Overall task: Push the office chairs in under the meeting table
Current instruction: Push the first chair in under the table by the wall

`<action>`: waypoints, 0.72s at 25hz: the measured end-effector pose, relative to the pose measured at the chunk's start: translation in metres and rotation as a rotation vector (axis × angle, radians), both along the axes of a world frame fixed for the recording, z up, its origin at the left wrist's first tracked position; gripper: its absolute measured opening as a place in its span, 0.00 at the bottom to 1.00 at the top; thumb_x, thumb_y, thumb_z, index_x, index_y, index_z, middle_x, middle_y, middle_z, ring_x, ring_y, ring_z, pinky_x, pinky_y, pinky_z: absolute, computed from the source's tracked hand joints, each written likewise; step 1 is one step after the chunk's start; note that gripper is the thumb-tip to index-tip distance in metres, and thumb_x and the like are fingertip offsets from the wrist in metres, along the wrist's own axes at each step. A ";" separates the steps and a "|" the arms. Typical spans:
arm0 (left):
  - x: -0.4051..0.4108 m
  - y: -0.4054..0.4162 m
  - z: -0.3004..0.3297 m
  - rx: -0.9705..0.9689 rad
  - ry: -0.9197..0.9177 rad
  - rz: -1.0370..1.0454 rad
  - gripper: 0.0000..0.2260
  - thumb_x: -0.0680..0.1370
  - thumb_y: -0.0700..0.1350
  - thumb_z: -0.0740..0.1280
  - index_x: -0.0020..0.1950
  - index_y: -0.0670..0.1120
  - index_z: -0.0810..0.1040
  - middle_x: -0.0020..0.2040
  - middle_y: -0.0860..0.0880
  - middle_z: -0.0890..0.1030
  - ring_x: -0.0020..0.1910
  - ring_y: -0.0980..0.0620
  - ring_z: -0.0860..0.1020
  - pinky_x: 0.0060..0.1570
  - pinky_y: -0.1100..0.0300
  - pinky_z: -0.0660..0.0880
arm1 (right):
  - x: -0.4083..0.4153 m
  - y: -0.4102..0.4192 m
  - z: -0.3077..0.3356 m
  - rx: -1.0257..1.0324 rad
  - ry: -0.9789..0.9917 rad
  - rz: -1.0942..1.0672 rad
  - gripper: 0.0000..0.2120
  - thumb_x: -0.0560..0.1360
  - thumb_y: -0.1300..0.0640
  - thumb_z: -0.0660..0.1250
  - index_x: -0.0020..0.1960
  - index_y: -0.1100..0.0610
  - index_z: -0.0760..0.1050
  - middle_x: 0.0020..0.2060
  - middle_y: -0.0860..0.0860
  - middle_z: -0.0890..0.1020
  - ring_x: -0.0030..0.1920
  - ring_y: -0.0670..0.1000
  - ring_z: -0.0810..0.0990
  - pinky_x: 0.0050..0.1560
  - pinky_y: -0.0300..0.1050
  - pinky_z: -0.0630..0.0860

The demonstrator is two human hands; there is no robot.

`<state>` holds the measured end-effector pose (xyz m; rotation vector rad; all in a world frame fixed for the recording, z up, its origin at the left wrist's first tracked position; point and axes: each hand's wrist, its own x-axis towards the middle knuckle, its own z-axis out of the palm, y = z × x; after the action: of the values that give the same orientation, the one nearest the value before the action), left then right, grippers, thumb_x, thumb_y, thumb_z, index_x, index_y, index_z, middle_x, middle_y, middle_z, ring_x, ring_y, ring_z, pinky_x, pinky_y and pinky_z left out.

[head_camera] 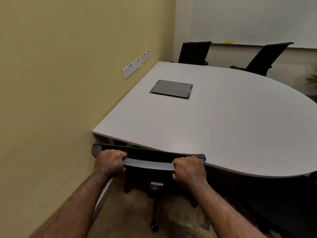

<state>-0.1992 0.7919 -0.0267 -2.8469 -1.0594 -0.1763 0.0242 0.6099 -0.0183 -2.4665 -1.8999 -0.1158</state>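
A black office chair [148, 163] stands at the near edge of the white meeting table [223, 121], its backrest top right against the table's rim and its seat hidden beneath. My left hand [109, 162] grips the left part of the backrest's top bar. My right hand [188, 170] grips the right part of the same bar. The chair's wheeled base [154, 220] shows on the floor below. Two more black chairs stand at the far side: one [194, 52] close against the table, the other [265, 58] angled and a little apart from it.
A yellow wall [60, 100] with power sockets [130, 69] runs close along the left of the chair and table. A grey cable hatch [171, 89] is set into the tabletop. A whiteboard [257, 19] hangs on the far wall, and a plant [312, 78] stands at the right edge.
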 end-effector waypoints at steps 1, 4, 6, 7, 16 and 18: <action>0.000 0.005 0.001 -0.002 0.008 0.000 0.09 0.59 0.48 0.74 0.33 0.51 0.76 0.28 0.53 0.76 0.28 0.50 0.74 0.29 0.60 0.63 | -0.001 0.004 0.000 0.003 0.001 0.000 0.08 0.66 0.51 0.62 0.41 0.53 0.75 0.36 0.52 0.81 0.37 0.55 0.78 0.38 0.47 0.63; 0.000 0.022 0.002 0.000 0.031 0.003 0.10 0.57 0.47 0.74 0.31 0.52 0.74 0.27 0.53 0.74 0.27 0.50 0.72 0.29 0.61 0.60 | -0.004 0.019 -0.001 0.001 -0.005 -0.008 0.08 0.67 0.50 0.61 0.41 0.53 0.75 0.37 0.52 0.81 0.38 0.55 0.78 0.38 0.47 0.62; 0.001 0.033 0.003 0.001 0.048 0.003 0.09 0.58 0.48 0.74 0.31 0.51 0.74 0.27 0.53 0.74 0.27 0.50 0.72 0.29 0.60 0.60 | -0.006 0.028 -0.002 -0.002 -0.008 -0.013 0.08 0.67 0.50 0.61 0.42 0.53 0.75 0.37 0.52 0.82 0.38 0.56 0.78 0.38 0.47 0.63; 0.001 0.038 0.002 0.001 0.055 0.002 0.09 0.58 0.48 0.74 0.32 0.51 0.75 0.28 0.53 0.75 0.28 0.49 0.73 0.29 0.60 0.61 | -0.006 0.032 -0.002 -0.003 -0.007 -0.015 0.08 0.67 0.50 0.61 0.42 0.53 0.75 0.37 0.52 0.82 0.38 0.56 0.78 0.39 0.47 0.64; 0.003 0.082 0.004 0.014 0.041 -0.033 0.09 0.58 0.46 0.74 0.30 0.50 0.75 0.27 0.51 0.75 0.27 0.46 0.73 0.29 0.59 0.60 | -0.011 0.068 -0.003 0.014 0.016 -0.025 0.09 0.70 0.50 0.62 0.43 0.54 0.76 0.37 0.52 0.81 0.37 0.56 0.78 0.39 0.47 0.66; 0.003 0.091 0.004 0.012 0.029 -0.041 0.10 0.56 0.44 0.75 0.29 0.49 0.75 0.26 0.50 0.75 0.26 0.45 0.73 0.28 0.59 0.60 | -0.013 0.076 -0.004 0.020 0.016 -0.031 0.08 0.70 0.50 0.62 0.43 0.54 0.75 0.36 0.52 0.81 0.37 0.56 0.78 0.38 0.48 0.65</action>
<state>-0.1966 0.8833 -0.0225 -2.8532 -0.9919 -0.1434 0.0110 0.6858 -0.0219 -2.4774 -1.8462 -0.1150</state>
